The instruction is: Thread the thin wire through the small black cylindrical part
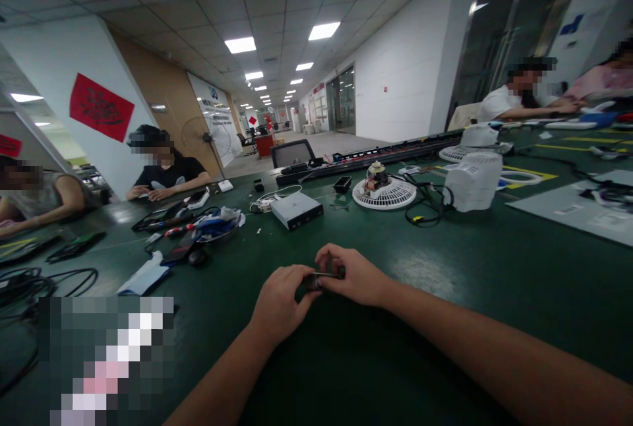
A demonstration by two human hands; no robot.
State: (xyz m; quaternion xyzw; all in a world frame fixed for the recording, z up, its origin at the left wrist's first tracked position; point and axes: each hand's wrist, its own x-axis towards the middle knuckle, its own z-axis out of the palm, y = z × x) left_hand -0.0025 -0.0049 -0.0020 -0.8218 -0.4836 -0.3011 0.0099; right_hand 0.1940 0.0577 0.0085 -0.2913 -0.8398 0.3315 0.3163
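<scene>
The small held piece (313,282) is dark, the counter (425,268) deep green, the round slatted plastic grille (388,199) toward its far edge white.

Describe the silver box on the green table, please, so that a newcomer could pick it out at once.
On the green table, look beyond the left hand. The silver box lies flat there, with a dark front edge. Its solid rectangular body sets it apart from the white cable at left and round white grille at right.
</scene>
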